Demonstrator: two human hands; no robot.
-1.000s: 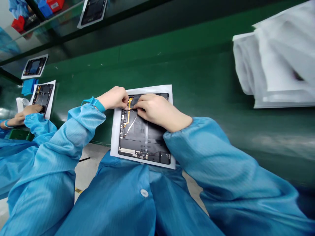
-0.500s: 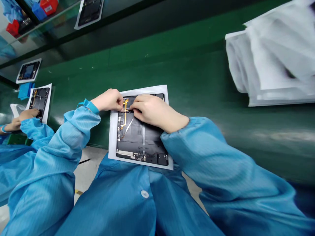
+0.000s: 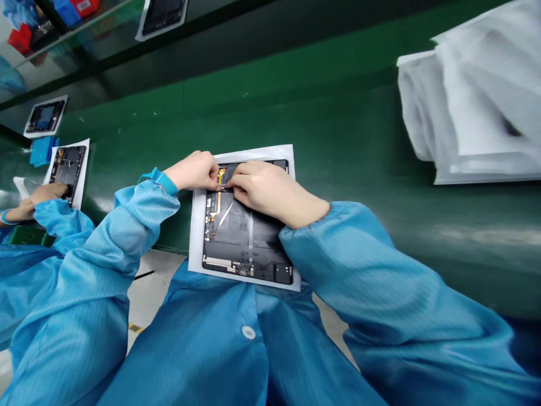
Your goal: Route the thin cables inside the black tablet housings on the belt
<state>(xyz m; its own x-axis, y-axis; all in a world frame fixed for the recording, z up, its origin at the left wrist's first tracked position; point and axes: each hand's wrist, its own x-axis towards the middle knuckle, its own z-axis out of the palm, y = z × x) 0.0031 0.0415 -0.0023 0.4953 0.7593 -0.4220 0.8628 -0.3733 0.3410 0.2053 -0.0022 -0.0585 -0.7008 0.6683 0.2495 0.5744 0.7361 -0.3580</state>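
At the far left a co-worker's hand (image 3: 36, 196) in a blue sleeve rests on an opened device (image 3: 67, 164) lying on a white sheet, with a blue block (image 3: 42, 151) just beyond it on the green counter (image 3: 338, 124). Further right, the person's left hand (image 3: 193, 171) sits at the upper left corner of the opened tablet (image 3: 240, 237). Its fingers are curled together, and their tips meet the orange flex cable (image 3: 220, 176) that runs down the tablet's left side; whether they pinch it cannot be told. The tablet lies face down on a white paper sheet (image 3: 196, 225) at the near edge of the counter, right in front of the person's body and mostly below both hands. The right hand (image 3: 270, 192) lies over the tablet's upper right part, fingers drawn together and pointing left, their tips pressed on a dark part beside the cable and nearly touching the left hand's fingertips. Well apart at the far right lies a stack of white foam sheets (image 3: 477, 107).
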